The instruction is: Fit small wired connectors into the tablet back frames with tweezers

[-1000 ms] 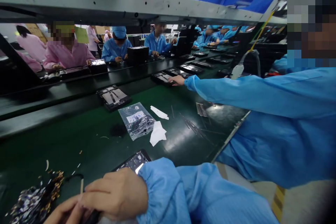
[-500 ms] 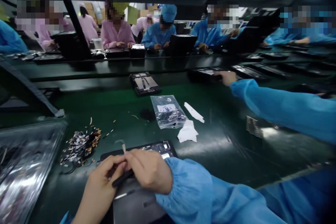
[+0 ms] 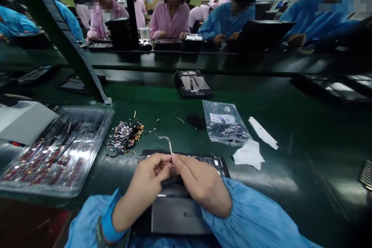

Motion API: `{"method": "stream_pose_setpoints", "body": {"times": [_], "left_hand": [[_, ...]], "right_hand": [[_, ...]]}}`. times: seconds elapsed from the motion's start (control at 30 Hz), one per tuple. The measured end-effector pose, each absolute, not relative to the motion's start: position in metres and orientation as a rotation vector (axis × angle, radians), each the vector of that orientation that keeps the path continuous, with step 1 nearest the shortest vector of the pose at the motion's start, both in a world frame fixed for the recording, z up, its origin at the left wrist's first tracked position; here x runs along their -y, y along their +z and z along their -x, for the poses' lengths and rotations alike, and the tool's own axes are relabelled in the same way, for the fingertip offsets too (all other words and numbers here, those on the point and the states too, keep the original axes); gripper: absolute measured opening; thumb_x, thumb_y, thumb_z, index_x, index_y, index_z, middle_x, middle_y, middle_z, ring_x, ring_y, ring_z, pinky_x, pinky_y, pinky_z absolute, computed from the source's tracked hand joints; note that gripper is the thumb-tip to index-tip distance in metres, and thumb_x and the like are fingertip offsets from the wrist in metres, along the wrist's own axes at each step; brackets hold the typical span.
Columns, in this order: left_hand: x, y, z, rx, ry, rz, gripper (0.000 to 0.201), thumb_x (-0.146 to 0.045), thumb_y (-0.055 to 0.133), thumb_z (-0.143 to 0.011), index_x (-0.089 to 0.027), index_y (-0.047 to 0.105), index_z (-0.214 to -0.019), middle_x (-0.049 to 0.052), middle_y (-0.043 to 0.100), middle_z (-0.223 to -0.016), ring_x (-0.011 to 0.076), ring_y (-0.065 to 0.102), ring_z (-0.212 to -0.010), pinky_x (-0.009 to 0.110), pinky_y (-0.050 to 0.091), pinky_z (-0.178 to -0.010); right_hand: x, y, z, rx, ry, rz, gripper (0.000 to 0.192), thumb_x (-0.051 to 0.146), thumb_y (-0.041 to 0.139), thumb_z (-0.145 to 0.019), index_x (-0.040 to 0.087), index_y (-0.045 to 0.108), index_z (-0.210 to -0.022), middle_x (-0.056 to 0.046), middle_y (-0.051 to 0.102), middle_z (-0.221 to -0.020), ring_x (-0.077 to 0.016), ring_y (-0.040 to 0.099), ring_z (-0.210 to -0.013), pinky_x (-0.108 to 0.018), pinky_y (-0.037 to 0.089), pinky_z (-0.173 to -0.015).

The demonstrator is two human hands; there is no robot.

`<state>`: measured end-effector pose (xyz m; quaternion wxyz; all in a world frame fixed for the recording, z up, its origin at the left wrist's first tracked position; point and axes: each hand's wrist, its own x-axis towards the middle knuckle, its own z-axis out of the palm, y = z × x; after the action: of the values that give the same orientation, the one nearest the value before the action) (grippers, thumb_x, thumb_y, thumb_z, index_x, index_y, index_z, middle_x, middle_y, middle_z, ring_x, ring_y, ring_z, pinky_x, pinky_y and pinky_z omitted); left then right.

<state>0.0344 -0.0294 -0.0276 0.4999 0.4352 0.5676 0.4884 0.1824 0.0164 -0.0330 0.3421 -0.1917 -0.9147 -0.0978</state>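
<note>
Above an opened tablet [image 3: 177, 217] with its flat dark battery and circuit parts showing, both my hands meet at the fingertips. My left hand [image 3: 147, 186] is closed, thumb and forefinger pinching the lower end of a thin pale flex strip [image 3: 170, 147]. Fingertips of my right hand [image 3: 200, 182] press on the same spot from the other side. The strip sticks up from between them and bends left at its top. A black stick-like tool [image 3: 171, 180] lies under my right palm, apparently held by that hand; its far end is hidden.
Left of the tablet sit a pile of small black-and-gold parts [image 3: 124, 135] and a clear plastic tray [image 3: 95, 139] with parts. Beyond are a labelled clear bag [image 3: 223, 131], torn white paper pieces [image 3: 248, 155] and another opened tablet [image 3: 193, 84]. A slanted post [image 3: 72, 58] rises at left.
The view has swung left, so everything sits further right. A blue-sleeved arm reaching to a device on the right is out of view. More of the pale strip shows above my fingers.
</note>
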Motion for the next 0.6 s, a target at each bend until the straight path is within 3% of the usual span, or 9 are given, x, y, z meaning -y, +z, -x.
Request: {"method": "stream_pose_setpoints", "body": {"times": [0.1, 0.2, 0.27, 0.4, 0.6], "left_hand": [[0.030, -0.032, -0.031, -1.377, 1.170, -0.984, 0.016, -0.028, 0.067, -0.070, -0.014, 0.069, -0.079, 0.005, 0.071, -0.077, 0.0142, 0.065, -0.068, 0.023, 0.053, -0.066], [0.027, -0.032, -0.022, -1.311, 1.146, -0.737, 0.024, -0.031, 0.075, -0.066, -0.013, 0.067, -0.080, 0.003, 0.068, -0.067, 0.0121, 0.062, -0.060, 0.021, 0.050, -0.057], [0.026, -0.030, -0.017, -1.202, 1.147, -0.592, 0.027, -0.033, 0.076, -0.068, -0.012, 0.067, -0.082, 0.005, 0.069, -0.073, 0.0103, 0.062, -0.060, 0.019, 0.049, -0.056], [0.025, -0.029, -0.017, -0.986, 1.080, -0.468, 0.028, -0.031, 0.079, -0.067, -0.012, 0.070, -0.084, 0.006, 0.069, -0.074, 0.0090, 0.062, -0.061, 0.017, 0.048, -0.059], [0.027, -0.029, -0.028, -1.046, 1.065, -0.512, 0.027, -0.033, 0.082, -0.062, -0.012, 0.070, -0.072, 0.003, 0.068, -0.065, 0.0099, 0.062, -0.060, 0.019, 0.049, -0.061]], "right_hand": [[-0.020, -0.035, -0.187, 2.356, -0.139, 0.552, 0.025, 0.010, 0.039, -0.092, 0.005, 0.063, -0.096, -0.011, 0.069, -0.074, -0.0176, 0.065, -0.063, -0.026, 0.050, -0.052], [-0.022, -0.034, -0.195, 2.125, -0.015, 0.795, 0.015, 0.015, 0.046, -0.090, 0.014, 0.061, -0.091, -0.007, 0.068, -0.074, -0.0150, 0.065, -0.065, -0.024, 0.051, -0.058], [-0.020, -0.031, -0.197, 2.040, -0.002, 0.870, 0.010, 0.014, 0.051, -0.087, 0.017, 0.061, -0.089, -0.005, 0.068, -0.074, -0.0139, 0.064, -0.064, -0.023, 0.051, -0.058], [-0.014, -0.028, -0.194, 2.214, 0.150, 0.620, 0.016, 0.013, 0.047, -0.089, 0.017, 0.062, -0.086, -0.005, 0.068, -0.071, -0.0140, 0.065, -0.063, -0.023, 0.051, -0.057], [-0.021, -0.024, -0.188, 1.963, 0.738, 0.857, 0.014, 0.025, 0.058, -0.084, 0.017, 0.067, -0.091, -0.006, 0.072, -0.079, -0.0133, 0.065, -0.062, -0.023, 0.052, -0.054]]}}
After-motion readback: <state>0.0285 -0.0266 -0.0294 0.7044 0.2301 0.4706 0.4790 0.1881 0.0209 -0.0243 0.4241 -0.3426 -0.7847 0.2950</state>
